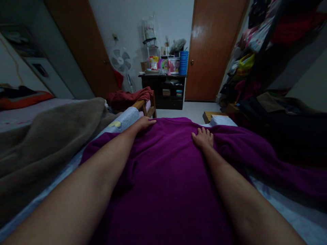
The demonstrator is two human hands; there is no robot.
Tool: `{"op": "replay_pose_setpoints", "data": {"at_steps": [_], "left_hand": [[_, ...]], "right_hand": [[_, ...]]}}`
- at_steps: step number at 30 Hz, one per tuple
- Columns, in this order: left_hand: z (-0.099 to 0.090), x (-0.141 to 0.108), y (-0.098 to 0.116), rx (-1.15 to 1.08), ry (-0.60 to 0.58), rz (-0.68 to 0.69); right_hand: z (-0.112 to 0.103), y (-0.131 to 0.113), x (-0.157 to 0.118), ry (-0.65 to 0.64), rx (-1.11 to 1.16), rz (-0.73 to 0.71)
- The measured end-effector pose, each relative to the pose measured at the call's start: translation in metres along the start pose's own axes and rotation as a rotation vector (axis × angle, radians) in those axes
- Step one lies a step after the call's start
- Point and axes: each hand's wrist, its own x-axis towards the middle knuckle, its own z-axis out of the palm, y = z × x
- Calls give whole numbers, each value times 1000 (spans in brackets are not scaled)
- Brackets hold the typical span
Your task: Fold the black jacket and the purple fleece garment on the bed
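Observation:
A purple long-sleeved top [168, 163] lies spread over the bed, its neck edge at the far end and one sleeve stretching off to the right. On its far left shoulder rests my left hand [146, 123], fingers extended and pressed against the cloth. My right hand [204, 137] lies palm down near the far right shoulder, fingers spread. Folds run across the fabric between the two hands. The left sleeve is partly hidden under my left forearm.
A brown blanket [58, 126] is heaped at left. Beyond the bed, a red cloth [130, 96] drapes over a wooden frame [152, 107]. A dark cabinet [163, 92], a white fan [122, 61] and a wooden door [206, 51] stand behind. Dark clothes [293, 126] pile up at right.

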Motion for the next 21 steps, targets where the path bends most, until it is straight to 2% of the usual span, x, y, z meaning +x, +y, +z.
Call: {"op": "replay_pose_setpoints", "data": {"at_steps": [2, 5, 7, 9, 11, 12, 14, 16, 18, 21], "left_hand": [[-8, 3, 0, -89, 36, -37], [-16, 8, 4, -100, 88, -68], [-14, 9, 8, -34, 164, -90], [-4, 7, 12, 187, 279, -47], [14, 0, 16, 457, 385, 66], [24, -4, 18, 507, 394, 121], [43, -11, 25, 583, 369, 196], [57, -17, 37, 615, 345, 207], [67, -23, 51, 607, 374, 211], [80, -32, 66, 555, 404, 351]], "right_hand": [[-1, 0, -1, 7, 4, 1], [-1, 1, -1, 2, 6, 0], [0, 1, -1, 1, 3, -4], [0, 1, -1, 6, 1, -5], [0, 0, -1, 3, 1, -1], [1, 0, -1, -2, 0, 1], [1, 0, 0, -14, 2, 0], [1, 0, 0, -17, 4, 0], [1, 0, 1, -16, 5, -2], [0, 0, 0, -16, 2, -12]]}}
